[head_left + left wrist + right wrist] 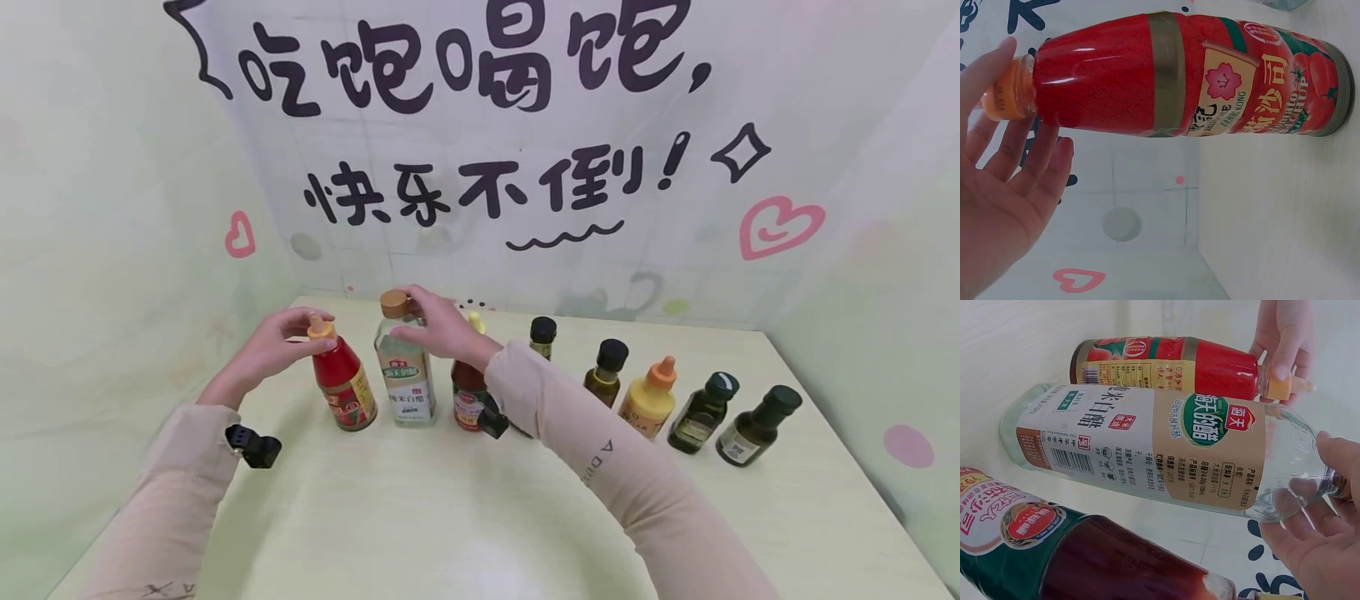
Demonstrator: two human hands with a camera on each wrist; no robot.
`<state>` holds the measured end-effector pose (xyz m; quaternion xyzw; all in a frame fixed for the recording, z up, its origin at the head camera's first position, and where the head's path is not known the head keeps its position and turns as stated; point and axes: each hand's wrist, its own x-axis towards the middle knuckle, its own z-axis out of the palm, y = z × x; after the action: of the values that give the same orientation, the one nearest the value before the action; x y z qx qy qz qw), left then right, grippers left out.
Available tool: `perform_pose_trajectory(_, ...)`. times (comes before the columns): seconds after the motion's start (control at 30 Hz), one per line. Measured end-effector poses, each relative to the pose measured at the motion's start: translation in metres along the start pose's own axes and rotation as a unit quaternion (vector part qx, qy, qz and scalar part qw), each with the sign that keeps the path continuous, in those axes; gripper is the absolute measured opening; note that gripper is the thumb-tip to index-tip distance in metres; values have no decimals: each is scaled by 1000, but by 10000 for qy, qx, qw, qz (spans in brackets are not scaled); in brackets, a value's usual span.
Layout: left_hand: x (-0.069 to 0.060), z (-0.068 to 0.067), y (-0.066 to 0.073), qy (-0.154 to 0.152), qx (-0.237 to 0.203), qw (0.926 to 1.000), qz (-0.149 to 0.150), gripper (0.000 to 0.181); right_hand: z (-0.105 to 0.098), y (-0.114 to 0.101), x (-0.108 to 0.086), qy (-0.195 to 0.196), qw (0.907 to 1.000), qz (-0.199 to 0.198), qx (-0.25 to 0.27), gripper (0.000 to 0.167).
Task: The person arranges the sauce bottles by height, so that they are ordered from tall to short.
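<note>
At the left end of the row, my left hand (281,340) holds the red tomato ketchup bottle (1104,72) by its orange cap (1010,90), thumb on one side and fingers on the other. My right hand (442,325) grips the neck of a clear white vinegar bottle (1141,450), just below its brown cap (393,303). These two bottles stand upright side by side with a narrow gap. Close to the right of the vinegar is a dark red-brown sauce bottle (1116,562) with a green label, partly hidden behind the right arm in the head view.
Several more bottles continue the row to the right: a black-capped bottle (543,333), an oil bottle (604,375), a yellow squeeze bottle (648,400) and dark green-capped bottles (701,415). The pale table (420,517) meets a printed backdrop (465,267) behind.
</note>
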<state>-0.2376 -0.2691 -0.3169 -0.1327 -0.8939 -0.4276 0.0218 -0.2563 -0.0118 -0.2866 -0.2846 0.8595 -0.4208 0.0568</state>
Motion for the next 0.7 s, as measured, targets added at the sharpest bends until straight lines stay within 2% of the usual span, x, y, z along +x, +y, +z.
perform_pose_trajectory(0.4, -2, -1, -5, 52, -106, 9999, -8, 44, 0, 1, 2, -106, 9996, 205, 165, 54)
perform_pose_trajectory(0.7, -1, 3, -6, 215, -8, 9996, 185, 42, 2, 1, 1, -125, 9988, 278, 387, 53)
